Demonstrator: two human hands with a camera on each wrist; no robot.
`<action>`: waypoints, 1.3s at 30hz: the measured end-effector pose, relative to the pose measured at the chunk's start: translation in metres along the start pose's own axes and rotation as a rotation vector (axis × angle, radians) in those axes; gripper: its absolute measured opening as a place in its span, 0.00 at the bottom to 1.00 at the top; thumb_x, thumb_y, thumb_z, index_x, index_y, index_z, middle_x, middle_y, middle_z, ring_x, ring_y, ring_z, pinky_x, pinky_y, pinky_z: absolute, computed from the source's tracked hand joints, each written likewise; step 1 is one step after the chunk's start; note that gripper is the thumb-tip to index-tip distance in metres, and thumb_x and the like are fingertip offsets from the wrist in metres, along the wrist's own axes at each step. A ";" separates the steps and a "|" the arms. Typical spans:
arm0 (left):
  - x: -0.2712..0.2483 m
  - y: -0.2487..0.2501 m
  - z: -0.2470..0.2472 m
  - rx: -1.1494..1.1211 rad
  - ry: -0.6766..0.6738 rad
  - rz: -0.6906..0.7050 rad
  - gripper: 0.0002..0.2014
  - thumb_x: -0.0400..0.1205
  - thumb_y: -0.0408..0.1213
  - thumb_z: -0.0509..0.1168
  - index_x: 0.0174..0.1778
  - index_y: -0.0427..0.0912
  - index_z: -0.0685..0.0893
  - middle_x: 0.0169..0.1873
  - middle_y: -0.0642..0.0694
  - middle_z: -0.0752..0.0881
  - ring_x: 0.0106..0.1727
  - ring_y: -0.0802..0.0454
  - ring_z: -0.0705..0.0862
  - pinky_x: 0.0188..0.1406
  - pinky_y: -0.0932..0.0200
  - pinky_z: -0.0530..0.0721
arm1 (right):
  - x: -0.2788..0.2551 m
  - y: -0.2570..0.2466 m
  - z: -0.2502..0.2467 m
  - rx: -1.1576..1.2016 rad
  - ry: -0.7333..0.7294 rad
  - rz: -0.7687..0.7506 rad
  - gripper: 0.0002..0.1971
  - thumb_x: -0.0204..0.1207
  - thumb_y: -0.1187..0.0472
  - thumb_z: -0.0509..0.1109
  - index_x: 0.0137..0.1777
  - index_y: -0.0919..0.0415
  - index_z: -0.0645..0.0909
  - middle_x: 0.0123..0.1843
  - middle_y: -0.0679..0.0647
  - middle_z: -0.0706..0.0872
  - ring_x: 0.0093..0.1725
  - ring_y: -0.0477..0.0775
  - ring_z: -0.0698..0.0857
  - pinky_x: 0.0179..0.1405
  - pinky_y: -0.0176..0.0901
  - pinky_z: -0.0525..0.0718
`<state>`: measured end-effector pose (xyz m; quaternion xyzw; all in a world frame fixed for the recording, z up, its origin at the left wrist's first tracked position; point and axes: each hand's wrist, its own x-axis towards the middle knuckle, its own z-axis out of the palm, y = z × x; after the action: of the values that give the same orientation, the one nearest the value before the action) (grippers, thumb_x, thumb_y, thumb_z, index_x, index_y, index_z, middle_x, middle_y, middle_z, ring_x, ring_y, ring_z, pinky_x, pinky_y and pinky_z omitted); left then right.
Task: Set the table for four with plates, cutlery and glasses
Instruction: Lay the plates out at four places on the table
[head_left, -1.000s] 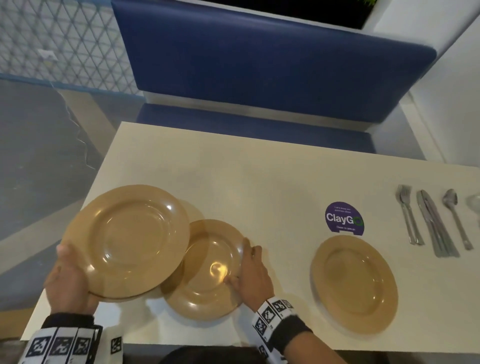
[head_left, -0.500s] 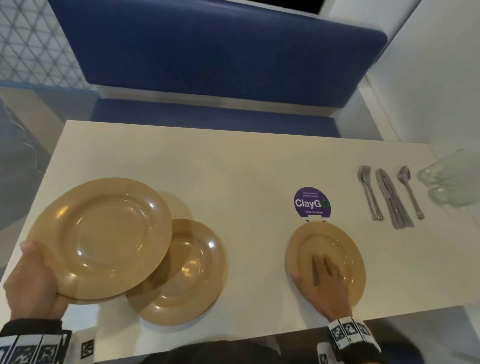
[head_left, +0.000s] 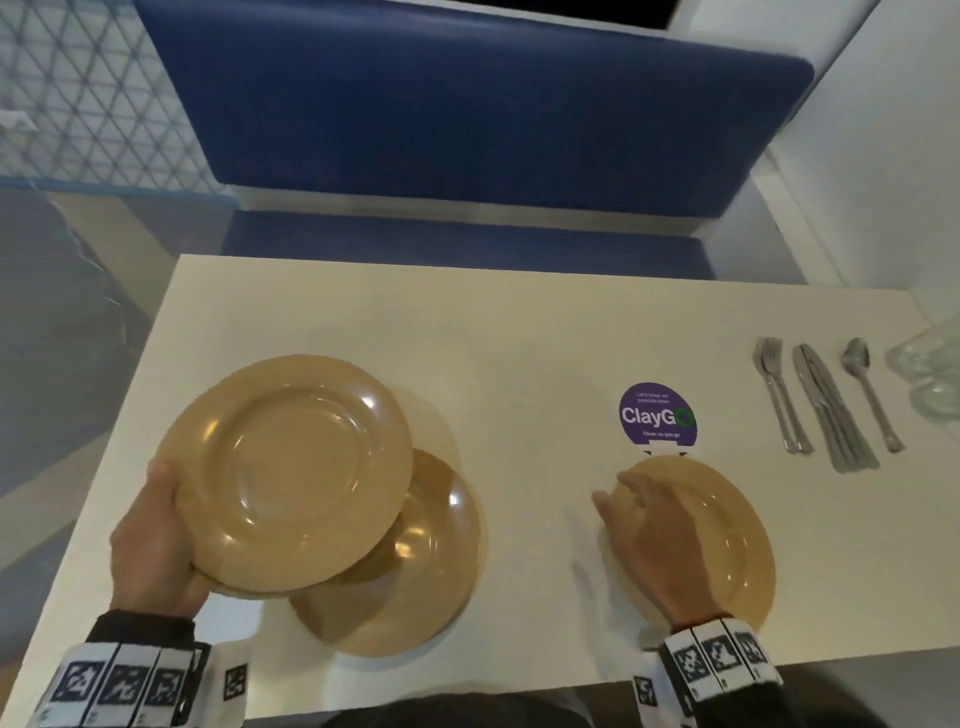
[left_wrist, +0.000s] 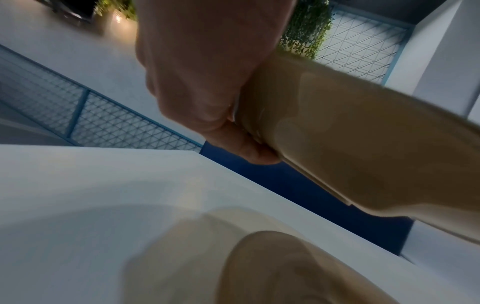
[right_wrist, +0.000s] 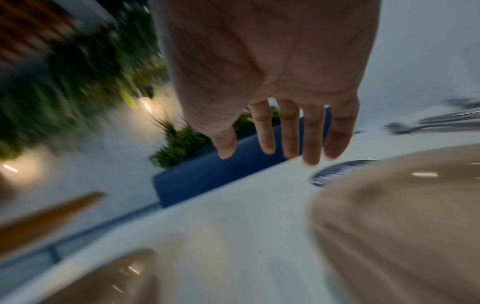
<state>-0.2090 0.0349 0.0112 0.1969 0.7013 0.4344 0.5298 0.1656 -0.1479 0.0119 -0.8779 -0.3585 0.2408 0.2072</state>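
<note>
My left hand (head_left: 156, 535) grips a small stack of tan plates (head_left: 291, 467) by the near-left rim and holds it above the table; the left wrist view shows my thumb and fingers (left_wrist: 207, 82) clamped on two stacked rims (left_wrist: 350, 133). Partly under the stack, another tan plate (head_left: 426, 571) lies on the table. A third tan plate (head_left: 727, 530) lies to the right. My right hand (head_left: 649, 525) is over that plate's left part with straight, spread fingers (right_wrist: 272, 127) and holds nothing. Forks (head_left: 779, 395), knives (head_left: 831, 410) and a spoon (head_left: 867, 395) lie at the far right, beside clear glasses (head_left: 930, 369).
The cream table (head_left: 519, 338) carries a purple round sticker (head_left: 657, 414) just beyond the right plate. A blue padded bench (head_left: 467, 130) runs along the far side. A white wall stands to the right, open floor to the left.
My right hand left the plate under the stack, went to the right plate, and has now shifted to its left rim. My left hand keeps holding the stack.
</note>
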 end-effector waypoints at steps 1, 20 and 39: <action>-0.004 -0.003 0.007 0.024 -0.034 0.019 0.20 0.81 0.60 0.66 0.60 0.51 0.84 0.57 0.49 0.87 0.58 0.45 0.86 0.58 0.42 0.84 | 0.006 -0.023 0.003 0.119 -0.048 -0.015 0.24 0.77 0.38 0.70 0.67 0.52 0.81 0.62 0.51 0.86 0.55 0.48 0.86 0.51 0.38 0.83; 0.038 0.004 -0.042 0.227 0.102 0.147 0.27 0.80 0.69 0.57 0.52 0.50 0.87 0.52 0.41 0.89 0.57 0.34 0.85 0.59 0.32 0.82 | 0.181 -0.127 0.104 0.558 -0.151 0.310 0.18 0.67 0.55 0.77 0.58 0.57 0.85 0.51 0.56 0.91 0.49 0.62 0.90 0.47 0.60 0.93; 0.054 -0.005 -0.073 0.089 0.193 0.025 0.26 0.74 0.73 0.61 0.52 0.58 0.89 0.58 0.43 0.89 0.61 0.36 0.86 0.66 0.27 0.81 | 0.215 -0.172 0.145 0.339 -0.154 0.309 0.26 0.63 0.52 0.80 0.59 0.64 0.80 0.48 0.60 0.89 0.33 0.57 0.91 0.22 0.48 0.90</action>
<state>-0.2943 0.0429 -0.0192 0.1863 0.7651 0.4265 0.4449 0.1266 0.1497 -0.0706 -0.8540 -0.1889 0.3924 0.2845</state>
